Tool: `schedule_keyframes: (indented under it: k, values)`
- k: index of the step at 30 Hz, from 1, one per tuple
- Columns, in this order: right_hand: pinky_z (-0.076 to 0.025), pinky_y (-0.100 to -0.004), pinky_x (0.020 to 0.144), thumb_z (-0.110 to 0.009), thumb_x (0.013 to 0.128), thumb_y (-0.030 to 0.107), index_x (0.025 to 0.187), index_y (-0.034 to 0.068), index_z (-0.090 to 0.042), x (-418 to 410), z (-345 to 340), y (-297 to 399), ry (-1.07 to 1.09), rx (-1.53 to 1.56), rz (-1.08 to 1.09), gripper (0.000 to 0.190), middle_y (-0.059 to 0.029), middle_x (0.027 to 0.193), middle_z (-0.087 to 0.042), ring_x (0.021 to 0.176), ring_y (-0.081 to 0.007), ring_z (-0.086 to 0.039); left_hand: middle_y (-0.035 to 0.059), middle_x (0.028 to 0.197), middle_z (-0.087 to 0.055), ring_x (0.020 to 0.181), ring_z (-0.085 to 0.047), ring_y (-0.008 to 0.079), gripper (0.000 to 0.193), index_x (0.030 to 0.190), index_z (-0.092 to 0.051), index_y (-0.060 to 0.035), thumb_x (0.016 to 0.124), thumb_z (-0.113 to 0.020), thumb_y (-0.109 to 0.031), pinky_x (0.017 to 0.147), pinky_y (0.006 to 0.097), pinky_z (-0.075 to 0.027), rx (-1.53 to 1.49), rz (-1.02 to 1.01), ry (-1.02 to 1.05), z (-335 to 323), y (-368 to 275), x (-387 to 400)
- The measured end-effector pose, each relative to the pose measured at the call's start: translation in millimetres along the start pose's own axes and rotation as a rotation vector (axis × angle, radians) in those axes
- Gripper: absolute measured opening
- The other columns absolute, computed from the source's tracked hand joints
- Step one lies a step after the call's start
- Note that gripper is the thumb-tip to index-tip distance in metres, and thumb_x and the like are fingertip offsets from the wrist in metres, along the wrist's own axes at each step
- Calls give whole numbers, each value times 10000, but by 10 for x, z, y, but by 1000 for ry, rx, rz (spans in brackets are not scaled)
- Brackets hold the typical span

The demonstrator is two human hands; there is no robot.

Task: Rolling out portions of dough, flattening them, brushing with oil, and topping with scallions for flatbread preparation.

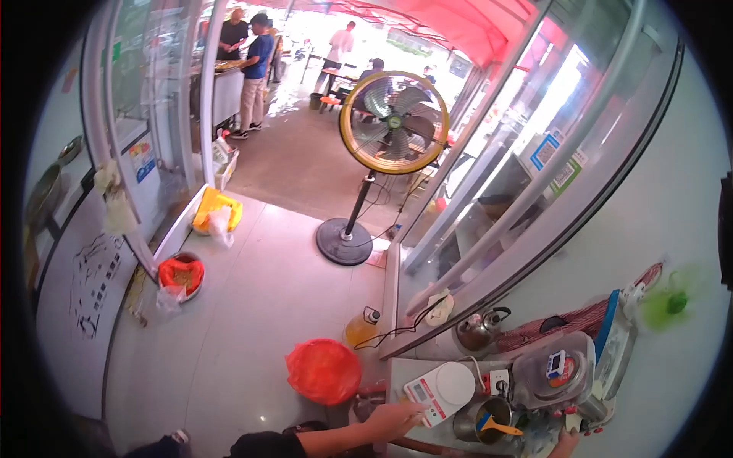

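My left hand reaches in from the lower left. Its fingertips touch the front edge of a white digital kitchen scale, near the buttons. Whether the fingers grip it or only rest on it is unclear. The scale's round platform bears nothing. Beside it stands a metal pot with a blue-and-orange brush lying across its rim. My right hand is partly cut off at the bottom edge, by a small pale object beneath a metal machine; its grip is hidden.
A clear plastic container with a small timer, a power socket and a steel kettle crowd the counter. On the floor are a red-lined bin, an oil jug and a pedestal fan. Several people are outside.
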State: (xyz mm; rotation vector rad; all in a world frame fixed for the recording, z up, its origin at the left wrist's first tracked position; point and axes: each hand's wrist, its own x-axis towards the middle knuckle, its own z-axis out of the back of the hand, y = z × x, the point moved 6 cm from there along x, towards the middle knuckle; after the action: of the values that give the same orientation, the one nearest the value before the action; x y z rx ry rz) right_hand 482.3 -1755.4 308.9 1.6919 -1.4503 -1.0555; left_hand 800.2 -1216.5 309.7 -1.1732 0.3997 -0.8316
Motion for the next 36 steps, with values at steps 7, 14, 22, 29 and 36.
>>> schedule_keyframes:
  k: [7, 14, 22, 29, 36]
  values:
    - [-440, -457, 901, -437, 902, 96, 1228, -13, -410, 223, 451, -54, -122, 228, -51, 345, -147, 1191, -495, 1061, -307, -504, 103, 1010, -628, 883, -617, 265, 268, 1108, -590, -116, 875, -515, -224, 746, 325, -496, 17, -108, -51, 175, 316, 363]
    - [-433, -478, 918, -428, 904, 88, 1205, -30, -429, 484, 808, 161, -196, 391, -111, 323, -149, 1173, -509, 1056, -318, -506, 132, 972, -625, 899, -604, 290, 293, 1090, -568, -82, 889, -497, -283, 772, 367, -480, -227, -239, 288, -743, -477, 822]
    - [-426, -501, 932, -412, 907, 75, 1188, -51, -439, 583, 990, 559, -300, 469, -76, 308, -162, 1158, -521, 1064, -336, -503, 189, 1010, -614, 885, -588, 323, 310, 1009, -600, -17, 806, -489, -224, 768, 404, -450, -247, -638, 694, -1643, -1527, 940]
    - [-417, -526, 945, -389, 912, 59, 1176, -76, -443, 168, 866, 490, -427, 430, -65, 301, -183, 1146, -532, 1083, -359, -497, 150, 861, -632, 804, -592, 314, 267, 934, -621, -39, 791, -509, -234, 715, 423, -449, -298, -606, 646, -2391, -1471, 911]
    - [-411, -498, 967, -380, 920, 86, 1196, -86, -444, -298, 1129, 465, -275, 542, -162, 331, -193, 1177, -533, 1108, -340, -497, 182, 856, -603, 811, -583, 338, 241, 869, -567, -18, 823, -481, -238, 704, 434, -437, -298, -494, 744, -2907, -1563, 754]
